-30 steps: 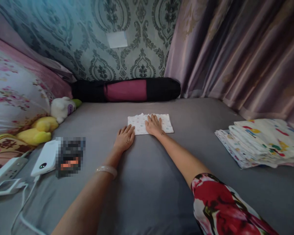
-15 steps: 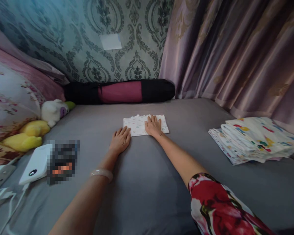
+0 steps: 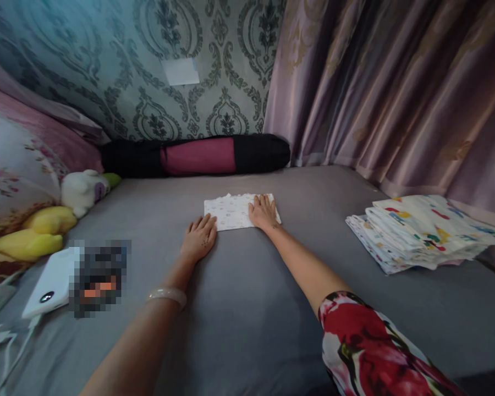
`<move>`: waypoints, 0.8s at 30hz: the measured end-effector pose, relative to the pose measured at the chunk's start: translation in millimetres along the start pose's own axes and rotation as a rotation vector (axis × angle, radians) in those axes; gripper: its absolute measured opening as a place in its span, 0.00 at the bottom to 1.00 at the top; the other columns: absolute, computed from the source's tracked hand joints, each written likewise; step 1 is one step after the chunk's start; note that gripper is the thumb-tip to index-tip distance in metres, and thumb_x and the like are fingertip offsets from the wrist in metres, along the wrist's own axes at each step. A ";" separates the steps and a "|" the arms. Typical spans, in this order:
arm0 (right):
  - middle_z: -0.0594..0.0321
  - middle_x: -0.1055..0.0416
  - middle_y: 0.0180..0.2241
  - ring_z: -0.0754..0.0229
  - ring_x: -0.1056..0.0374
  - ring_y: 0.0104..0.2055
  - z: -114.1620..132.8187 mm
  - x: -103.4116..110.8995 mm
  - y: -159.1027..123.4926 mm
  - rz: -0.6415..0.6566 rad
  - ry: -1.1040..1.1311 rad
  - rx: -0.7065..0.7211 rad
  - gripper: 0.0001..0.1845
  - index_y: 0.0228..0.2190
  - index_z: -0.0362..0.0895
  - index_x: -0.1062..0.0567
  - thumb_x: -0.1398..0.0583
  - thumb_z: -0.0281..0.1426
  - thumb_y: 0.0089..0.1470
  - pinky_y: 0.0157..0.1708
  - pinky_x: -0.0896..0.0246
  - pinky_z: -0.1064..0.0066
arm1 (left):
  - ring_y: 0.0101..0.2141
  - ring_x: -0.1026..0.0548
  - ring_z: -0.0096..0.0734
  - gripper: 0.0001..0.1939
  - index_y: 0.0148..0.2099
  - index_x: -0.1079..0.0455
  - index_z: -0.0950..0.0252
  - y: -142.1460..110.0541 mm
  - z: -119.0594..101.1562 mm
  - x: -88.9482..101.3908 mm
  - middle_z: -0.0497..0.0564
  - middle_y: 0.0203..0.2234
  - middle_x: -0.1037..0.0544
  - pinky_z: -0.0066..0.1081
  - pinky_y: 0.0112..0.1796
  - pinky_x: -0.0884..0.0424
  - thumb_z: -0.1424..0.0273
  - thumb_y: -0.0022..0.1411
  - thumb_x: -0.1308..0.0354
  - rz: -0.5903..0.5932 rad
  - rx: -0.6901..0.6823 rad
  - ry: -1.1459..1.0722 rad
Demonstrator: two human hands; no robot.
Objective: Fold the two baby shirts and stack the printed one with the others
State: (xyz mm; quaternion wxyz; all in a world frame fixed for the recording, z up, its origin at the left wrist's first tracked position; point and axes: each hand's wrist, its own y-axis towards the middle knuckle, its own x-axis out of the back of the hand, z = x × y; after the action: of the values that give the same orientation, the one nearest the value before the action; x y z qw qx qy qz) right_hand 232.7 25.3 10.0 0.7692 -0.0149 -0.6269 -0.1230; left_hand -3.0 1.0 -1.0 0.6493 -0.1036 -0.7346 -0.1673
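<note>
A folded white cloth with a small faint print lies flat on the grey bed sheet. Its far edge looks slightly ruffled. My right hand rests flat on the cloth's right part, fingers stretched out and pointing away from me. Beside the cloth's near left corner, my left hand lies palm down on the sheet with its fingers spread, the fingertips at the cloth's edge. Neither hand grips anything.
To the right sits a stack of folded printed cloths. A long black and maroon bag lies along the wall. On the left are a white power bank with a cable, a blurred-out object, a yellow plush and a white plush.
My right hand has slid slightly to the right over the cloth. My left hand stays by the cloth's left corner. The whole view has shifted a little.
</note>
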 end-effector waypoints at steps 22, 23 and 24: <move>0.41 0.49 0.66 0.46 0.54 0.67 -33.8 -0.9 2.1 -0.068 -0.038 0.020 0.34 0.63 0.28 0.44 0.57 0.40 0.66 0.63 0.62 0.53 | 0.66 0.46 0.41 0.24 0.61 0.36 0.69 8.2 -3.9 6.7 0.57 0.64 0.37 0.42 0.65 0.52 0.69 0.70 0.63 -0.067 -0.179 0.033; 0.41 0.48 0.65 0.46 0.54 0.67 -34.2 -1.3 2.5 -0.069 -0.044 0.022 0.34 0.62 0.27 0.44 0.57 0.40 0.66 0.63 0.61 0.54 | 0.64 0.42 0.39 0.23 0.59 0.34 0.69 12.1 -5.1 9.6 0.59 0.61 0.34 0.39 0.64 0.49 0.69 0.70 0.63 -0.063 -0.201 0.024; 0.40 0.47 0.65 0.45 0.53 0.66 -34.2 -1.2 3.1 -0.068 -0.053 0.027 0.34 0.62 0.27 0.43 0.57 0.40 0.66 0.62 0.60 0.54 | 0.61 0.36 0.38 0.23 0.56 0.33 0.69 16.6 -6.5 13.2 0.60 0.58 0.30 0.38 0.62 0.45 0.68 0.70 0.64 -0.051 -0.203 0.019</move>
State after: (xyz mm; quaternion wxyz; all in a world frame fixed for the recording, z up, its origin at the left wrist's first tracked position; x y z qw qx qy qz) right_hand 266.0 22.4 1.9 0.7479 0.0136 -0.6487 -0.1399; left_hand 7.3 13.0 14.6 0.6378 -0.1483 -0.7103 -0.2584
